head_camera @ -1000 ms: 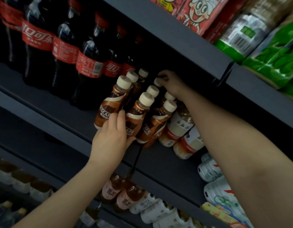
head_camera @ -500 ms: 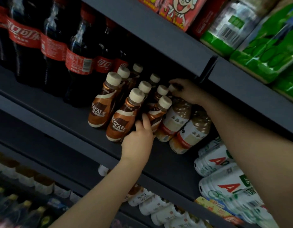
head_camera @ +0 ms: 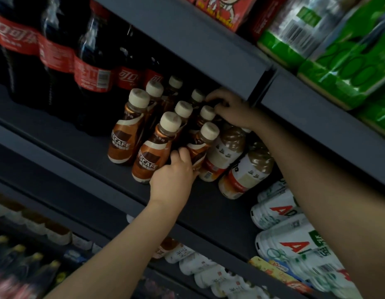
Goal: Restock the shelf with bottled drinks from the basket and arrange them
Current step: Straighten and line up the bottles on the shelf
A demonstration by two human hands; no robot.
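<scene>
Item: coffee bottles (head_camera: 144, 160), brown sleeves, cream caps, standing in three short rows on the dark middle shelf (head_camera: 64, 145), none laid over.

Left hand (head_camera: 173, 180): fingers curled around the lower body of the near right coffee bottle (head_camera: 201, 151), at the front of its row.

Right hand (head_camera: 229, 108): reaches to the far end of the rows, fingers bent over a cap there; whether it pinches that cap or only rests on it, cannot tell.

Basket: not in view.

Risk, judged: the rows stand close, caps nearly touching. A sideways nudge from the left hand could tip the gripped bottle against its neighbours, and a push from the far end could slide the front bottles toward the shelf lip.

Surroundings: tall cola bottles (head_camera: 90, 67) just left of the coffee; two larger milk tea bottles (head_camera: 243, 169) touching on the right, leaving no room to widen. The upper shelf (head_camera: 208, 39) hangs low over the right hand, limiting lift. White bottles (head_camera: 275, 210) crowd the far right.
</scene>
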